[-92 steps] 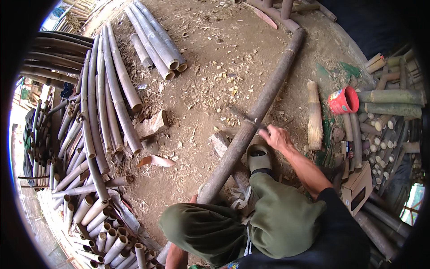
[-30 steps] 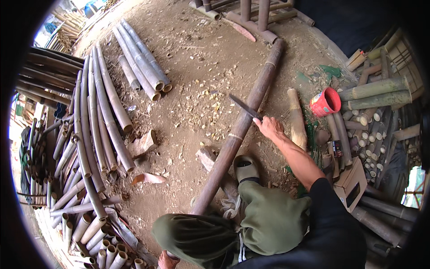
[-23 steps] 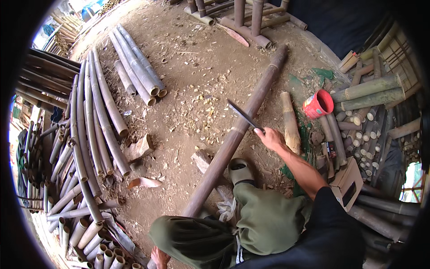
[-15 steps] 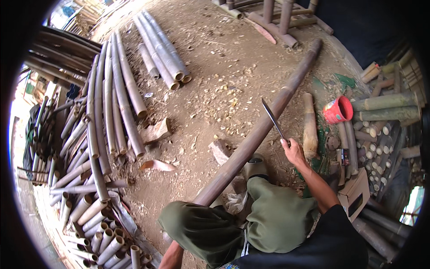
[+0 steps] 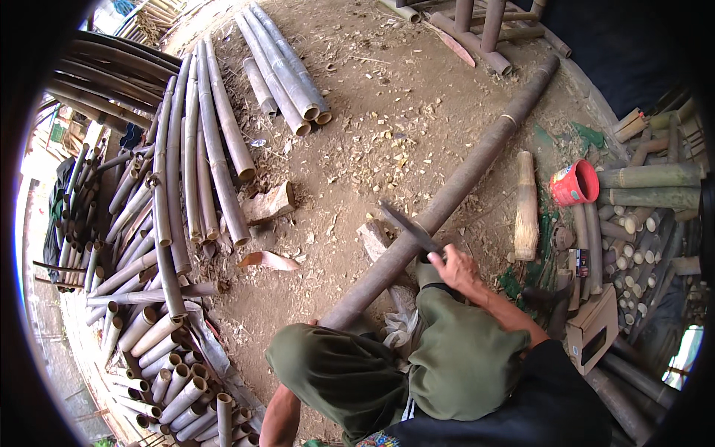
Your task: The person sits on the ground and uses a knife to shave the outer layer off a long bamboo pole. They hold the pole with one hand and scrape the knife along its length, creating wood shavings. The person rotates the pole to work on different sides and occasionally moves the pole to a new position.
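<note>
A long brown bamboo pole [image 5: 465,179] runs diagonally from beside my left knee to the far right. My right hand [image 5: 457,272] is closed around the handle of a machete [image 5: 410,225]. Its dark blade crosses the top of the pole at a node, tip pointing to the far left. Under the pole sits a rough wood block [image 5: 372,240]. My left forearm [image 5: 281,417] goes down beside my left knee. Only a sliver of my left hand [image 5: 313,322] shows past the knee, next to the pole, and its fingers are mostly hidden.
Long bamboo poles [image 5: 216,149] and stacked cut pieces [image 5: 179,398] fill the left side. More poles [image 5: 279,63] lie at the back. On the right are a red bucket [image 5: 574,182], a short bamboo piece [image 5: 526,208], a cardboard box [image 5: 593,328] and piled bamboo. Chips litter the dirt floor.
My right hand has come down and left, bringing the machete from raised beside the pole to across it. The view has shifted slightly. My left arm stays beside the knee.
</note>
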`<state>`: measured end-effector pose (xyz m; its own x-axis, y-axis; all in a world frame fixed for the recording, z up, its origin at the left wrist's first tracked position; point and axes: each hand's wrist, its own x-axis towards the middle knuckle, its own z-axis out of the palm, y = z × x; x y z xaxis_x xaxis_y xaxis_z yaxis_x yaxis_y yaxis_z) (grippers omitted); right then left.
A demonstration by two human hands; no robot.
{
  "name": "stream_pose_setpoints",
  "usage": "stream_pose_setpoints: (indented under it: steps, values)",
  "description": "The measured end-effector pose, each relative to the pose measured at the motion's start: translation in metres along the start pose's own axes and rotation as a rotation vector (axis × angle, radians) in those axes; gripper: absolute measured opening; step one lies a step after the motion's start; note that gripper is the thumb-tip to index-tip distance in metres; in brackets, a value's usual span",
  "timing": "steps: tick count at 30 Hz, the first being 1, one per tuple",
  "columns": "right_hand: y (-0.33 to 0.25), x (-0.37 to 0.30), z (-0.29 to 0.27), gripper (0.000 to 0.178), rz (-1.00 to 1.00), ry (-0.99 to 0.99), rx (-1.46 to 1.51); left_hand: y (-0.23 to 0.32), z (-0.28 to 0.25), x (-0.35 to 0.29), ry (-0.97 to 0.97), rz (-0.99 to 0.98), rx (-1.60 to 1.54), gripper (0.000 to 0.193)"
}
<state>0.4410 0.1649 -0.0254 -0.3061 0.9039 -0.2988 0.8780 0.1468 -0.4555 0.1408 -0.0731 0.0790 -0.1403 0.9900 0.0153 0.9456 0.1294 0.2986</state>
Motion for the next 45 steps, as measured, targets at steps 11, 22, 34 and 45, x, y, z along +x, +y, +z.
stream_pose_setpoints:
  steps: [11,22,34,45]
  values:
    - [-0.001,-0.012,-0.008,0.067,-0.172,-0.157,0.361,0.008,0.005,0.019,0.019,0.036,-0.004,0.072]
    - [0.051,0.054,-0.045,0.029,0.311,-0.27,1.307,0.011,-0.001,0.03,-0.011,0.036,0.017,0.068]
    - [0.042,0.062,-0.017,0.032,0.367,-0.032,1.179,0.021,-0.007,0.043,-0.033,0.031,0.038,0.064]
    - [0.022,0.038,-0.022,0.033,0.208,-0.486,0.965,0.021,-0.013,0.029,-0.021,-0.006,0.05,0.061]
